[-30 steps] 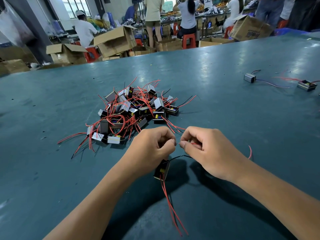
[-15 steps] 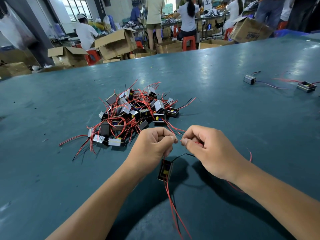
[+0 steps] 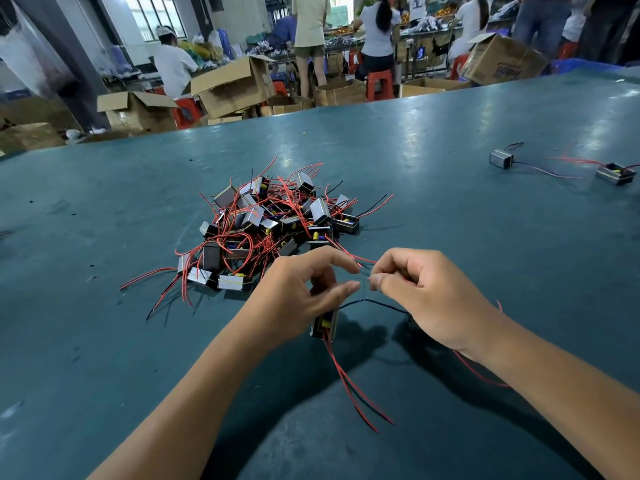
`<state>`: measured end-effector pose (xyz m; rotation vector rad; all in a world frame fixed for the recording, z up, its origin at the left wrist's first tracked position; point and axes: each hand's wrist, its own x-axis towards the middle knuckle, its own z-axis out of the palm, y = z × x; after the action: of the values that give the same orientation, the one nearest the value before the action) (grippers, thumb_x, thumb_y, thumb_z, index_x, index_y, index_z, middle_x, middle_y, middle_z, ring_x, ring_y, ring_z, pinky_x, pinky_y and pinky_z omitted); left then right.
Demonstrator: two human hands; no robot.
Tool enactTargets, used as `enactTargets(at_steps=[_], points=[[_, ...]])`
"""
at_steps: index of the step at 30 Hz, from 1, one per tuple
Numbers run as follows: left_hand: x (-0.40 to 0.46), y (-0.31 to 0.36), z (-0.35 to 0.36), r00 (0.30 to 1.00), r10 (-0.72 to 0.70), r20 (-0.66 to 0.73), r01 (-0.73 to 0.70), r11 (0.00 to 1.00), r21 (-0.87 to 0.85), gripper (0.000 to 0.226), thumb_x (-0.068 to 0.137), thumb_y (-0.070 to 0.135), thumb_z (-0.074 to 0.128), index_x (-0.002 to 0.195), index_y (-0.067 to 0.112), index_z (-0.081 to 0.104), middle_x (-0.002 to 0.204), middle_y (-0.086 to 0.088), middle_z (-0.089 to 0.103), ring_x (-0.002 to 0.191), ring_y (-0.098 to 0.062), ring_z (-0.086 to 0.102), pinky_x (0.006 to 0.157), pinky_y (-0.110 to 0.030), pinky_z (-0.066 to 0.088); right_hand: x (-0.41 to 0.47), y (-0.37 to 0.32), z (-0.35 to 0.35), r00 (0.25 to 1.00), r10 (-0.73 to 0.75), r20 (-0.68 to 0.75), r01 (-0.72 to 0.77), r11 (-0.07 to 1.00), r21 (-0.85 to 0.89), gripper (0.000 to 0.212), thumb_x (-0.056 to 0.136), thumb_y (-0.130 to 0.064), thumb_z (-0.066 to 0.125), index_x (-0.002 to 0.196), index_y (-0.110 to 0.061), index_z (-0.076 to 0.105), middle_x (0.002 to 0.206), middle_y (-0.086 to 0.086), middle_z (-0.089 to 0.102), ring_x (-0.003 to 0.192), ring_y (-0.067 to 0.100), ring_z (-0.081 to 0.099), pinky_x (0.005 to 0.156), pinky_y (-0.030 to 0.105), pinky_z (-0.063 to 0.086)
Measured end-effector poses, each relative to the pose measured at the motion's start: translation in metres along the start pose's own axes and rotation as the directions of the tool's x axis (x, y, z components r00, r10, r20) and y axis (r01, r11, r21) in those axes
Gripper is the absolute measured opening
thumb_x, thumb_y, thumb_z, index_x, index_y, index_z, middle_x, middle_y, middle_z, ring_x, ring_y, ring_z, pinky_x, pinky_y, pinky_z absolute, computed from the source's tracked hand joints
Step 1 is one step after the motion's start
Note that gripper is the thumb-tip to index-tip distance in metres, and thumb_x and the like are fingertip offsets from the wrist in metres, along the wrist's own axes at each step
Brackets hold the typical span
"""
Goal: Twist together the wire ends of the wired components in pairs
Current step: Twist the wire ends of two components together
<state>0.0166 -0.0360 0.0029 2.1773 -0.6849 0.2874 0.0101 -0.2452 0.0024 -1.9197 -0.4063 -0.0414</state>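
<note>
My left hand (image 3: 298, 296) holds a small wired component (image 3: 325, 326) under its palm, with forefinger and thumb spread apart and pinching nothing. My right hand (image 3: 426, 299) pinches thin wire ends (image 3: 367, 279) between thumb and forefinger, just right of the left fingertips. A black wire (image 3: 381, 304) runs from the component to beneath my right hand. Two red wires (image 3: 349, 386) trail from the component toward me. Whatever the right palm covers is hidden.
A pile of several components with red and black wires (image 3: 266, 223) lies just beyond my hands on the green table (image 3: 485, 254). Two loose components (image 3: 501, 158) (image 3: 616, 173) lie at the far right. Cardboard boxes (image 3: 232, 86) and people stand past the table's far edge.
My left thumb and forefinger, pinching the wire ends against the right fingertips before, have spread apart and let go. My right hand keeps its pinch. Both hands stay in place.
</note>
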Motion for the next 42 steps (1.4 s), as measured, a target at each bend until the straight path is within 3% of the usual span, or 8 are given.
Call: enactTargets(at_steps=[6, 11, 15, 21, 26, 30, 34, 42], points=[[0.001, -0.001, 0.003, 1.0, 0.026, 0.011, -0.027, 0.999, 0.025, 0.004, 0.092, 0.031, 0.067, 0.089, 0.03, 0.064, 0.069, 0.004, 0.06, 0.059, -0.007, 0.051, 0.06, -0.018, 0.041, -0.001, -0.003, 0.0, 0.998, 0.023, 0.057, -0.024, 0.999, 0.031, 0.016, 0.092, -0.015, 0.061, 0.077, -0.013, 0.066, 0.054, -0.004, 0.039, 0.046, 0.006, 0.026, 0.044, 0.015, 0.023], [0.001, -0.004, 0.002, 0.969, -0.185, 0.161, 0.222, 0.941, -0.257, 0.013, 0.091, 0.023, 0.067, 0.102, 0.02, 0.061, 0.077, 0.006, 0.064, 0.071, -0.009, 0.057, 0.069, -0.026, 0.048, 0.001, 0.0, 0.001, 0.999, 0.053, -0.005, -0.053, 0.998, 0.019, 0.016, 0.091, -0.016, 0.061, 0.075, -0.015, 0.065, 0.05, -0.01, 0.04, 0.045, 0.006, 0.029, 0.044, 0.014, 0.025], [0.002, -0.006, 0.003, 0.965, -0.192, 0.176, 0.241, 0.916, -0.32, 0.003, 0.099, 0.008, 0.06, 0.097, 0.009, 0.062, 0.076, 0.001, 0.071, 0.068, -0.01, 0.062, 0.069, -0.021, 0.05, 0.001, 0.001, 0.003, 0.995, 0.086, -0.042, -0.083, 0.995, 0.059, 0.017, 0.094, -0.016, 0.061, 0.077, -0.015, 0.064, 0.045, -0.011, 0.041, 0.041, 0.006, 0.03, 0.041, 0.012, 0.025], [0.004, -0.005, 0.013, 0.965, -0.228, 0.126, 0.26, 0.862, -0.434, 0.013, 0.09, 0.012, 0.067, 0.09, 0.001, 0.061, 0.075, -0.006, 0.075, 0.061, -0.014, 0.063, 0.063, -0.021, 0.051, 0.001, -0.003, 0.007, 0.972, 0.229, 0.05, -0.232, 0.909, 0.346, 0.014, 0.097, -0.009, 0.058, 0.084, -0.006, 0.064, 0.051, -0.001, 0.039, 0.043, 0.011, 0.029, 0.038, 0.017, 0.022], [0.004, -0.004, 0.016, 0.965, -0.221, 0.143, 0.263, 0.822, -0.505, 0.008, 0.091, 0.007, 0.066, 0.088, 0.0, 0.063, 0.074, -0.008, 0.073, 0.061, -0.012, 0.065, 0.061, -0.02, 0.052, 0.0, -0.006, 0.007, 0.94, 0.294, 0.173, -0.34, 0.84, 0.423, 0.015, 0.098, -0.008, 0.055, 0.084, -0.009, 0.06, 0.053, 0.002, 0.045, 0.044, 0.012, 0.038, 0.035, 0.016, 0.024], [0.003, -0.004, 0.016, 0.955, -0.25, 0.16, 0.296, 0.789, -0.538, 0.018, 0.091, 0.013, 0.064, 0.094, -0.005, 0.064, 0.081, -0.014, 0.075, 0.063, -0.02, 0.063, 0.065, -0.024, 0.053, 0.0, -0.004, 0.009, 0.956, 0.266, 0.121, -0.292, 0.868, 0.4, 0.012, 0.098, -0.008, 0.055, 0.088, -0.005, 0.06, 0.059, 0.013, 0.041, 0.042, 0.015, 0.041, 0.034, 0.017, 0.024], [0.002, -0.004, 0.015, 0.941, -0.274, 0.197, 0.337, 0.737, -0.585, 0.01, 0.096, 0.003, 0.058, 0.099, -0.004, 0.064, 0.089, -0.018, 0.075, 0.069, -0.02, 0.066, 0.07, -0.025, 0.055, 0.002, -0.001, 0.007, 0.964, 0.251, 0.086, -0.264, 0.89, 0.372, 0.016, 0.097, -0.01, 0.059, 0.082, -0.011, 0.065, 0.053, 0.004, 0.043, 0.043, 0.014, 0.038, 0.036, 0.017, 0.025], [0.003, 0.002, 0.015, 0.942, -0.274, 0.193, 0.335, 0.763, -0.552, 0.005, 0.095, 0.003, 0.061, 0.094, -0.002, 0.061, 0.082, -0.016, 0.075, 0.062, -0.017, 0.063, 0.065, -0.024, 0.054, 0.003, 0.007, 0.006, 0.987, 0.161, 0.006, -0.156, 0.946, 0.284, 0.008, 0.088, -0.02, 0.072, 0.082, -0.015, 0.072, 0.068, 0.01, 0.04, 0.05, 0.012, 0.026, 0.041, 0.021, 0.021]])
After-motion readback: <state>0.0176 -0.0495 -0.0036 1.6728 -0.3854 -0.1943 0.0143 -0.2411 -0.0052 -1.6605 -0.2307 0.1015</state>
